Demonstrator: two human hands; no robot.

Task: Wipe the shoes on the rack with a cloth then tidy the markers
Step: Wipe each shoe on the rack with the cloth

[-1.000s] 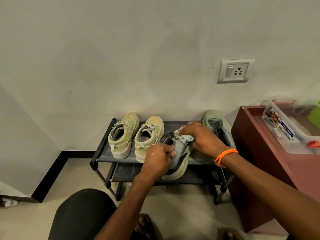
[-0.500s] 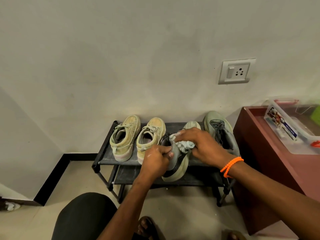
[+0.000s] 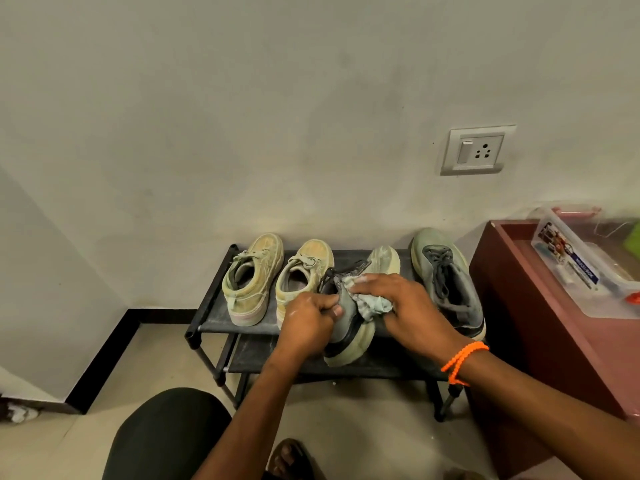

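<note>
My left hand (image 3: 306, 322) curls round the grey shoe (image 3: 349, 327) at the rack's (image 3: 207, 317) front edge; my right hand (image 3: 403, 306) presses the bunched cloth (image 3: 372, 304) against it.

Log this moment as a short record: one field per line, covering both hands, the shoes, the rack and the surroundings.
left hand: grips the grey shoe at its heel
right hand: presses the cloth on that shoe
grey shoe: tilted, at the rack front
other shoes: beige pair, second grey shoe, on the top shelf
right side: clear box on a red-brown cabinet
wall: socket
</note>
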